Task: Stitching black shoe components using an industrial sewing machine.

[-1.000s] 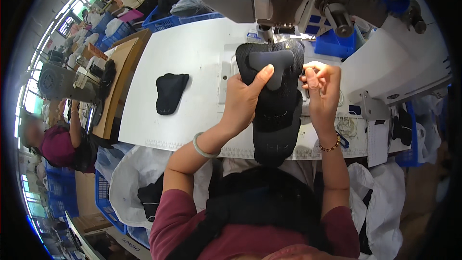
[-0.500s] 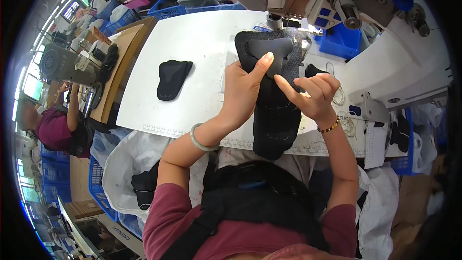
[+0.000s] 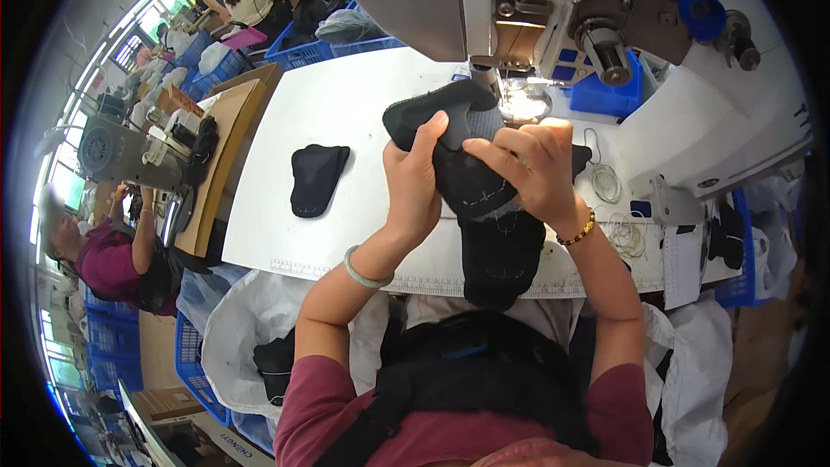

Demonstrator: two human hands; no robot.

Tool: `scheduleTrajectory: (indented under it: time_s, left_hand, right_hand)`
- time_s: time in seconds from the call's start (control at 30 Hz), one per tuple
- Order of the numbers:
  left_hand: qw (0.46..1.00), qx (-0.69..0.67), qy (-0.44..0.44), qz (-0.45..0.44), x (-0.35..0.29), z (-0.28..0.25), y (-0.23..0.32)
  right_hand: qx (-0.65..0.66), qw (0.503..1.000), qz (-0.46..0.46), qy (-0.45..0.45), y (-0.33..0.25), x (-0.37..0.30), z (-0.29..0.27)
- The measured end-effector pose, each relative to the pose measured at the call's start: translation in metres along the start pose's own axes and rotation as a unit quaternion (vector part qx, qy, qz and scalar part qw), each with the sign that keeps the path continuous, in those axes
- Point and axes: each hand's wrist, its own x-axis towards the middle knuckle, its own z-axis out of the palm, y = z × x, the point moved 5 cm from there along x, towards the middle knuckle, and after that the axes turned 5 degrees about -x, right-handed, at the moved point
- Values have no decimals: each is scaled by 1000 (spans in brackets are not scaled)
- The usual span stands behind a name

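Observation:
Between my hands is a black padded fabric piece (image 3: 471, 180), its upper edge folded over, with a smooth grey patch (image 3: 456, 127) near the fold. My left hand (image 3: 413, 186) grips its left side, thumb pressed on the patch. With the fingers of my right hand (image 3: 538, 169), closed, I pinch its right side; the index fingertip touches the lower end of the patch. Below lies a stack of similar black pieces (image 3: 500, 264), reaching over the table's front edge. Another black piece (image 3: 318, 180) lies apart on the left. The sewing machine head (image 3: 519, 22) stands just beyond my hands.
The white table (image 3: 259, 216) has a ruler strip along its front edge. Loose thread coils (image 3: 624, 238) and a blue bin (image 3: 605, 86) are to the right. White sacks (image 3: 226, 363) hang below the table. A co-worker (image 3: 108, 259) sits at a machine on the left.
I have drawn the held piece back from the machine and its upper edge is now folded over. Its stitched lower end has lifted off the pieces beneath. Both hands still hold it.

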Motion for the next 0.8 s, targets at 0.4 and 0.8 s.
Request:
scheduleTrajectory:
  time_s: [0.4,0.8]
  left_hand:
    - [996,58,-61,-21,33,24,-17]
    - [989,92,-112,-14,42,17,-22]
  right_hand:
    - [-10,994,112,-15,31,-13,-8]
    - [-21,991,131,-29,29,-22,-2]
